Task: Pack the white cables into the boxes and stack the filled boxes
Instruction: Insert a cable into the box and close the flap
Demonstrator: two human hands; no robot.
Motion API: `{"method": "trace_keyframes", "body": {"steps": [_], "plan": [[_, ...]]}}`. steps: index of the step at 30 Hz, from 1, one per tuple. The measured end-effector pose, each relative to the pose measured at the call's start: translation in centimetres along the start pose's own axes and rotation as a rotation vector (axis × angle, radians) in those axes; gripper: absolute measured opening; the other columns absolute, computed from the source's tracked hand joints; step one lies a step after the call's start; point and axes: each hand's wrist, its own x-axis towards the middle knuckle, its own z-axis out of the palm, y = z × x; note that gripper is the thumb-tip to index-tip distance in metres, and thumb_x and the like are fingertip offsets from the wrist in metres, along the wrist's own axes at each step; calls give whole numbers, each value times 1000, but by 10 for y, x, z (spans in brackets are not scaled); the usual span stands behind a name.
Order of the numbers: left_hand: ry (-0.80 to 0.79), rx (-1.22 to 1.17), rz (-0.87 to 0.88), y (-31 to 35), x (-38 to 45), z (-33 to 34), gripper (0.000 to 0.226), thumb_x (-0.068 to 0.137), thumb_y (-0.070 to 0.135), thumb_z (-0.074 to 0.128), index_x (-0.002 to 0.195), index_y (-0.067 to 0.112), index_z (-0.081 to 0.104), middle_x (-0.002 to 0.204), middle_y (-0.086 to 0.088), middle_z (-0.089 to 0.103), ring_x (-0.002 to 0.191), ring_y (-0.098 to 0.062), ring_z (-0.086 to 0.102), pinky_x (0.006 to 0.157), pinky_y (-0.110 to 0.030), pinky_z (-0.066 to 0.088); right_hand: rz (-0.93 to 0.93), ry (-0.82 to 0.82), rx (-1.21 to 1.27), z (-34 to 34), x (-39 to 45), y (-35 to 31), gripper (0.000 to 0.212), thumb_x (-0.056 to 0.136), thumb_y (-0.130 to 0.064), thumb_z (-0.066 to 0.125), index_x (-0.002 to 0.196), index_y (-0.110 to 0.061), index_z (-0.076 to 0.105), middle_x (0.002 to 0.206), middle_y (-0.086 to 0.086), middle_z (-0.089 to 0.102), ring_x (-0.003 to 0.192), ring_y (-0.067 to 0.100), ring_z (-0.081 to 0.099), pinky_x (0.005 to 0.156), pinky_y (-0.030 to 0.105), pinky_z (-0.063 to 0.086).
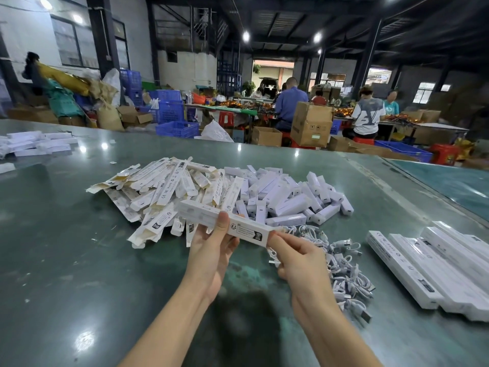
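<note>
Dim hall, bright ceiling lamps [246, 36] far beyond the hands. Lamp glare spots on the glossy surface [66, 247], soft dark shadow just below the hands. Wide-angle bending at edges; background workers slightly soft.

On the table [66, 247], flat unfolded boxes [158, 192] lie heaped left of a pile of small boxes [285, 194]; loose cables [341, 266] lie before that pile; filled long boxes [434, 263] lie side by side at right; more boxes [37, 144] lie far left.

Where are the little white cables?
In the head view, the white cables lie heaped on the green table, right of the right hand, between it and the filled boxes.
</note>
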Motion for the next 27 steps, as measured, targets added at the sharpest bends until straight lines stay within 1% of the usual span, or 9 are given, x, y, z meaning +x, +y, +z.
{"method": "trace_keyframes", "body": {"steps": [2,6,9,13,17,18,21,25,27], "plan": [[-7,-1,-6,-2,-2,1,38,71,28,69,107,22,61,89,1,74,76,-12,69,66,-23,52,72,-11,66,-2,1,0,10,86,-5,66,84,-7,76,62,-8,63,43,-1,40,41,9,30],[-9,-21,-13,-3,-4,1,44,69,27,70,112,20,59,97,-3,73,82,-15,69,73,-27,51,162,-42,83,-6,4,-1,14,85,-8,67,75,-9,76,58,-8,54,51,5,30,41,15,20],[-20,-41,-9,-3,-5,3,45,71,24,69,115,20,60,103,-4,73,87,-16,70,80,-29,51,193,-85,90,-8,6,-2,20,86,-9,67,69,-12,78,57,-8,54,48,5,31,37,13,21],[-30,-80,-25,-3,-8,4,54,73,21,67,126,16,57,110,-8,72,92,-18,71,76,-27,59,190,-118,60,-12,7,-4,17,86,-11,67,73,-13,78,58,-7,48,49,6,30,37,14,20],[-5,-110,-49,-3,-7,4,58,73,22,68,129,13,55,102,-9,74,84,-18,73,68,-26,60,-84,-150,-168,-12,6,-6,28,88,-13,66,65,-25,78,55,3,55,53,3,42,49,15,35],[10,-120,-61,-3,-7,3,59,73,23,69,128,12,55,97,-8,75,81,-18,74,65,-26,59,-145,-156,-231,-13,7,-7,23,89,-17,66,71,-24,79,55,8,52,54,3,41,52,18,34],[46,-143,-95,-3,-3,0,55,72,26,70,122,8,58,91,-8,76,78,-16,74,62,-24,58,-188,-217,-285,-18,12,-7,15,91,-26,63,93,-22,78,48,-8,40,45,3,31,45,15,28],[69,-186,-123,0,3,-6,37,72,27,71,104,10,65,85,-6,76,73,-15,74,59,-23,57,-354,-274,-375,-25,17,-5,25,86,-15,71,108,-26,67,68,8,61,56,7,47,57,15,37],[69,-196,-129,1,4,-6,33,72,27,71,101,11,65,83,-6,76,72,-14,74,58,-22,57,-458,-257,-415,-26,17,0,34,84,-9,71,111,-28,63,65,0,58,55,7,47,57,14,37]]}}
